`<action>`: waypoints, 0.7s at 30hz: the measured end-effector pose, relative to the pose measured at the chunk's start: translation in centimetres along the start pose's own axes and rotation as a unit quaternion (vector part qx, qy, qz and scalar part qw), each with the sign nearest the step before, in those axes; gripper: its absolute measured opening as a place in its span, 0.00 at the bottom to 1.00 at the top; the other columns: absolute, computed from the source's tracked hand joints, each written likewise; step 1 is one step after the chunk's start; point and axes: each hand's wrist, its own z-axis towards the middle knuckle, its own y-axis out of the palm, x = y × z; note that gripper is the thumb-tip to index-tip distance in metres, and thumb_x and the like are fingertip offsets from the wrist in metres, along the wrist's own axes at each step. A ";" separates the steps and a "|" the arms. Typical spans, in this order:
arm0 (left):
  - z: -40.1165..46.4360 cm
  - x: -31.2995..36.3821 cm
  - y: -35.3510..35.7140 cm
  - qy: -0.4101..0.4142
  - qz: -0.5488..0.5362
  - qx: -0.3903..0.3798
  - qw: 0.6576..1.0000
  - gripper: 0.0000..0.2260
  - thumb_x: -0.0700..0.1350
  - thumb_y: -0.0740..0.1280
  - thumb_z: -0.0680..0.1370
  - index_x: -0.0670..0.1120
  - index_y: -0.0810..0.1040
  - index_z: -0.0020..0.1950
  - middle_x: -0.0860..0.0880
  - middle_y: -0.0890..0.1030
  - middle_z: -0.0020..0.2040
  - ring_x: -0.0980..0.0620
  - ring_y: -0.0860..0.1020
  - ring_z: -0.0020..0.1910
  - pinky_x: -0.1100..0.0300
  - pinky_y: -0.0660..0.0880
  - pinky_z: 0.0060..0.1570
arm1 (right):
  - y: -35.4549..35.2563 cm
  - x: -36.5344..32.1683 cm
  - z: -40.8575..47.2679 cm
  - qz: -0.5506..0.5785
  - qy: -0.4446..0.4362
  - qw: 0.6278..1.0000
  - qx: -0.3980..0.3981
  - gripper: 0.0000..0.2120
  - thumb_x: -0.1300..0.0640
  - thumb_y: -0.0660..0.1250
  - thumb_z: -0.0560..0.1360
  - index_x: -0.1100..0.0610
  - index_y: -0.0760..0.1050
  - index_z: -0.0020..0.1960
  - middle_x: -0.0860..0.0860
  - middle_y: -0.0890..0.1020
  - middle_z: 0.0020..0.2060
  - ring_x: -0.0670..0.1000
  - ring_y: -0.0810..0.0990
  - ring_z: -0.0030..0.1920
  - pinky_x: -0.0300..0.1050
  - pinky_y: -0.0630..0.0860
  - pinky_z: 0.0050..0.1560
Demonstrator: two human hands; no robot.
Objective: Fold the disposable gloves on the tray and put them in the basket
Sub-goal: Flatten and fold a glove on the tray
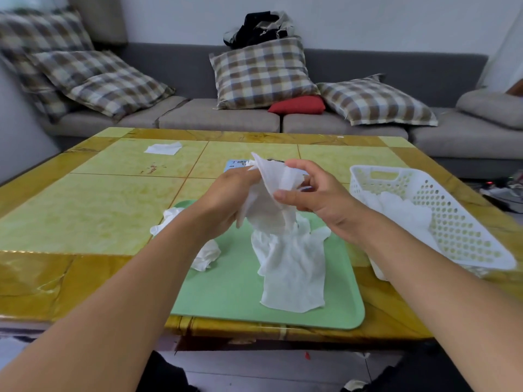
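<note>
Both hands hold one thin white disposable glove in the air above the green tray. My left hand grips its left side, and my right hand pinches its right edge between thumb and fingers. Another white glove lies spread on the tray below them. A crumpled glove sits at the tray's left edge, partly hidden by my left forearm. The white perforated basket stands to the right of the tray with several white gloves inside.
The yellow-green tiled table carries a white folded sheet at the back left and a blue packet behind my hands. A grey sofa with plaid cushions runs along the far side.
</note>
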 end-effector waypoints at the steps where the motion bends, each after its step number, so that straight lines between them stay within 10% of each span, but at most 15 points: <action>1: 0.1 0.0 0.2 -0.014 -0.007 -0.007 1.000 0.14 0.48 0.60 0.84 0.45 0.83 0.61 0.45 0.86 0.54 0.45 0.85 0.52 0.52 0.81 0.48 | -0.2 0.0 -0.2 -0.002 -0.020 0.999 -0.029 0.41 0.47 0.83 0.61 0.46 0.72 0.71 0.44 0.78 0.53 0.44 0.80 0.51 0.37 0.77 0.52; 5: 0.2 -0.1 1.0 -0.057 -0.003 -0.009 0.998 0.16 0.52 0.58 0.85 0.46 0.82 0.61 0.45 0.86 0.54 0.43 0.84 0.53 0.49 0.78 0.49 | 0.0 0.2 -0.4 -0.087 -0.125 0.988 -0.038 0.36 0.52 0.84 0.62 0.48 0.76 0.68 0.46 0.80 0.63 0.44 0.80 0.61 0.43 0.79 0.59; 9: 0.1 -0.2 1.8 -0.081 -0.011 -0.034 0.996 0.16 0.50 0.61 0.83 0.44 0.81 0.63 0.40 0.84 0.58 0.36 0.80 0.61 0.38 0.72 0.65 | 0.2 -0.4 -0.7 0.010 -0.144 0.984 0.107 0.06 0.59 0.74 0.76 0.61 0.84 0.51 0.54 0.87 0.46 0.49 0.85 0.47 0.46 0.81 0.48; 17: -0.1 0.1 1.1 -0.024 0.007 -0.171 0.985 0.27 0.65 0.62 0.76 0.50 0.78 0.67 0.47 0.83 0.61 0.46 0.81 0.60 0.48 0.76 0.62 | -1.2 -2.4 -1.9 0.223 -0.012 0.969 0.108 0.13 0.54 0.68 0.81 0.63 0.81 0.58 0.61 0.85 0.56 0.57 0.85 0.56 0.53 0.81 0.58; 21: -0.1 0.4 1.9 0.067 0.038 -0.115 0.990 0.08 0.42 0.69 0.79 0.44 0.82 0.58 0.47 0.86 0.51 0.49 0.85 0.49 0.54 0.80 0.47 | -1.9 -3.0 -2.3 0.193 -0.031 0.973 0.124 0.12 0.55 0.69 0.80 0.64 0.82 0.57 0.58 0.86 0.53 0.56 0.86 0.54 0.52 0.83 0.55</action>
